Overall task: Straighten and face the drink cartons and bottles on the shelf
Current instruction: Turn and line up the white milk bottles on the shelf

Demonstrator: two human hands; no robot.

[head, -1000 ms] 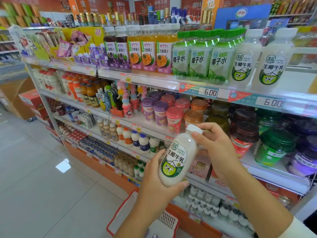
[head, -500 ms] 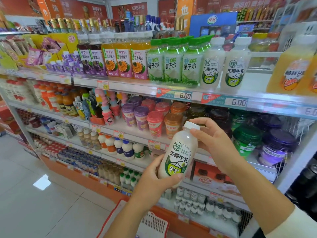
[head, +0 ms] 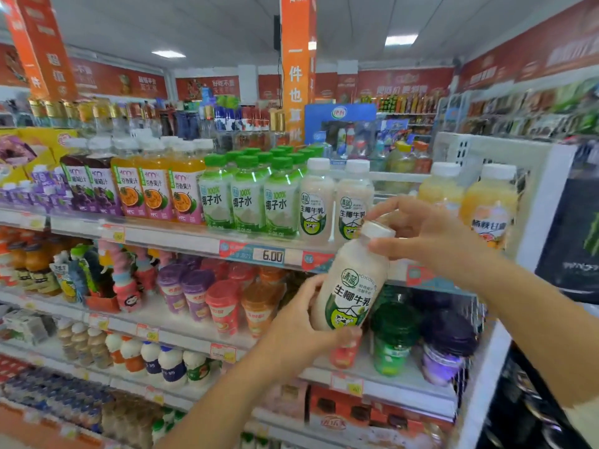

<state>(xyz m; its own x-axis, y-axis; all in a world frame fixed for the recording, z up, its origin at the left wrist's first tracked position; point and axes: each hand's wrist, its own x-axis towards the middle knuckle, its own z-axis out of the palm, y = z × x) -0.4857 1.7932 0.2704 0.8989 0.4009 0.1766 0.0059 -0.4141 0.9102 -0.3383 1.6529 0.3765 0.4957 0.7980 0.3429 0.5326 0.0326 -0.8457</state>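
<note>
I hold a white coconut-milk bottle (head: 350, 283) with a green cow label, tilted with its cap up to the right, just in front of the top shelf's edge (head: 181, 243). My left hand (head: 304, 322) grips its base from the left. My right hand (head: 424, 234) curls round the white cap and neck. Two matching bottles (head: 334, 202) stand on the top shelf behind it, labels facing out. Left of them stand green-capped coconut-water bottles (head: 248, 196), then orange and purple juice bottles (head: 152, 192).
Two yellow juice bottles (head: 466, 199) stand at the shelf's right end, with a gap between them and the white bottles. The second shelf carries lidded cups (head: 223, 306) and jars (head: 393, 335). Lower shelves hold small bottles and cartons. A white end panel (head: 547, 196) closes the shelf's right side.
Both hands have lifted the bottle up and to the right, from in front of the second shelf to the top shelf's edge. The view has tilted upward.
</note>
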